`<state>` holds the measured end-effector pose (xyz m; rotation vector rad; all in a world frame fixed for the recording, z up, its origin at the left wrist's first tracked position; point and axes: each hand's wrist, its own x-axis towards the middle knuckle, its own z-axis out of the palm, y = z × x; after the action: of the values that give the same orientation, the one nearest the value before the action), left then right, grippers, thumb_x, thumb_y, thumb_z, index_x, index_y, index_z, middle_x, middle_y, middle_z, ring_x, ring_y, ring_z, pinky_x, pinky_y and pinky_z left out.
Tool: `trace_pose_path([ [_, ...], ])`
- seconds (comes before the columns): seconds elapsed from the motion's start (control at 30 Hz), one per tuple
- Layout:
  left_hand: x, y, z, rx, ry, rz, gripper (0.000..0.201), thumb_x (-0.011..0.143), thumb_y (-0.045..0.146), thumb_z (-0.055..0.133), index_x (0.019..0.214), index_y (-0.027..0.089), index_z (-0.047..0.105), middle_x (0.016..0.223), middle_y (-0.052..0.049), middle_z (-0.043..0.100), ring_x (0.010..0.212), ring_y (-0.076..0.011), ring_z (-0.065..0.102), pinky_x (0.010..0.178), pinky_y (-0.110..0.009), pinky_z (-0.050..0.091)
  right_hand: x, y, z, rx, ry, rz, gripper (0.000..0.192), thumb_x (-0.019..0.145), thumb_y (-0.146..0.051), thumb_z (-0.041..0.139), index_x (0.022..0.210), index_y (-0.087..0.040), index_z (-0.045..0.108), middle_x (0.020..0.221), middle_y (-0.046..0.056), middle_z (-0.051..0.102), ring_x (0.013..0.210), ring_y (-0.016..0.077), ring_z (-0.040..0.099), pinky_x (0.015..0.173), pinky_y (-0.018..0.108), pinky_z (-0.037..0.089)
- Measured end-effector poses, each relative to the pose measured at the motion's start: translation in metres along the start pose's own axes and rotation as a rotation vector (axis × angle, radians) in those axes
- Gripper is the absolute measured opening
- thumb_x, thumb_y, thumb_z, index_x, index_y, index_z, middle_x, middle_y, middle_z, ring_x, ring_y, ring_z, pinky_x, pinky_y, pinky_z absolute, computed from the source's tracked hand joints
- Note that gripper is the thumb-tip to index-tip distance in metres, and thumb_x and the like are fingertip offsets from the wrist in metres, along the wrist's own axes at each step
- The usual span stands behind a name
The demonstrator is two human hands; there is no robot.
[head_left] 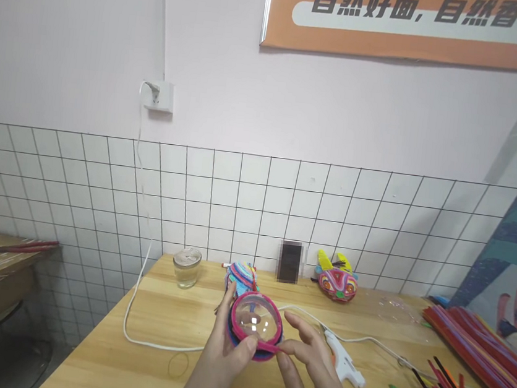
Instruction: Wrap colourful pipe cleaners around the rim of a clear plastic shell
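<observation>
My left hand [221, 358] holds a clear plastic dome [256, 321] rimmed with a pink pipe cleaner and a blue and purple one beneath. Its thumb presses on the near rim. My right hand [308, 368] pinches the loose end of the pink pipe cleaner [269, 346] against the rim at the lower right. Both hands are above the wooden table [154, 325]. Just behind the dome lies a blue striped pipe-cleaner craft piece [240, 275].
A white glue gun [342, 360] with its cord lies right of my hands. Bundles of coloured pipe cleaners [469, 349] fill the right side. A glass jar [186, 267], a colourful animal-head craft [337, 281] and a painted board [511, 266] stand near the tiled wall.
</observation>
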<state>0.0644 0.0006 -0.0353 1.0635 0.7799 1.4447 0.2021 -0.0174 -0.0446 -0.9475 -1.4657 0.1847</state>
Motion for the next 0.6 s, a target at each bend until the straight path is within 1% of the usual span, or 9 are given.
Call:
trace_pose_path([
  [0.17, -0.001, 0.004, 0.001, -0.02, -0.023, -0.001, 0.094, 0.072, 0.043, 0.07, 0.147, 0.018, 0.019, 0.143, -0.015, 0.046, 0.129, -0.03, 0.042, 0.105, -0.036, 0.034, 0.0, 0.0, -0.003, -0.007, 0.007, -0.06, 0.016, 0.085, -0.022, 0.06, 0.087, -0.035, 0.069, 0.116, 0.003, 0.06, 0.108, 0.0243, 0.055, 0.09, 0.034, 0.042],
  [0.23, 0.0, 0.005, 0.0, -0.049, -0.046, -0.007, 0.094, 0.073, 0.042, 0.07, 0.147, 0.016, 0.019, 0.139, -0.016, 0.049, 0.127, -0.0297, 0.044, 0.102, -0.036, 0.037, -0.001, 0.001, -0.002, -0.016, 0.006, -0.07, 0.017, 0.084, -0.021, 0.06, 0.085, -0.035, 0.069, 0.116, 0.003, 0.06, 0.108, 0.0251, 0.055, 0.089, 0.035, 0.041],
  [0.33, 0.001, 0.005, -0.003, -0.07, -0.092, -0.016, 0.096, 0.072, 0.042, 0.071, 0.147, 0.018, 0.015, 0.125, -0.015, 0.058, 0.111, -0.0285, 0.056, 0.096, -0.038, 0.042, -0.004, 0.001, 0.002, -0.028, 0.018, -0.088, 0.015, 0.086, -0.025, 0.057, 0.084, -0.035, 0.067, 0.117, 0.002, 0.057, 0.109, 0.024, 0.053, 0.09, 0.034, 0.038],
  [0.4, 0.001, 0.004, -0.005, -0.073, -0.115, -0.007, 0.099, 0.07, 0.042, 0.073, 0.147, 0.02, 0.014, 0.118, -0.014, 0.06, 0.099, -0.0265, 0.06, 0.091, -0.038, 0.045, -0.006, 0.001, 0.005, -0.025, 0.043, -0.117, 0.014, 0.089, -0.029, 0.054, 0.084, -0.036, 0.066, 0.119, 0.0, 0.054, 0.11, 0.0219, 0.051, 0.091, 0.032, 0.036],
  [0.47, 0.001, 0.004, -0.006, -0.08, -0.12, 0.007, 0.103, 0.069, 0.043, 0.074, 0.148, 0.023, 0.011, 0.116, -0.013, 0.06, 0.094, -0.0261, 0.061, 0.085, -0.038, 0.048, -0.008, 0.001, 0.007, -0.015, 0.068, -0.137, 0.014, 0.092, -0.033, 0.051, 0.083, -0.035, 0.063, 0.119, -0.001, 0.053, 0.111, 0.02, 0.051, 0.092, 0.03, 0.035],
  [0.53, 0.001, 0.006, -0.007, -0.084, -0.108, 0.031, 0.107, 0.067, 0.044, 0.075, 0.148, 0.024, 0.007, 0.116, -0.013, 0.059, 0.093, -0.027, 0.061, 0.08, -0.037, 0.05, -0.008, 0.005, 0.004, 0.011, 0.07, -0.084, 0.017, 0.094, -0.037, 0.047, 0.084, -0.033, 0.059, 0.12, -0.001, 0.054, 0.113, 0.0183, 0.05, 0.094, 0.028, 0.034],
  [0.6, 0.0, 0.01, -0.008, -0.084, -0.106, 0.055, 0.108, 0.067, 0.044, 0.076, 0.148, 0.026, 0.007, 0.118, -0.013, 0.058, 0.094, -0.0272, 0.061, 0.079, -0.037, 0.05, -0.006, 0.012, -0.001, 0.05, 0.022, 0.058, 0.016, 0.095, -0.038, 0.043, 0.088, -0.032, 0.056, 0.121, 0.0, 0.056, 0.118, 0.0165, 0.049, 0.096, 0.026, 0.036],
])
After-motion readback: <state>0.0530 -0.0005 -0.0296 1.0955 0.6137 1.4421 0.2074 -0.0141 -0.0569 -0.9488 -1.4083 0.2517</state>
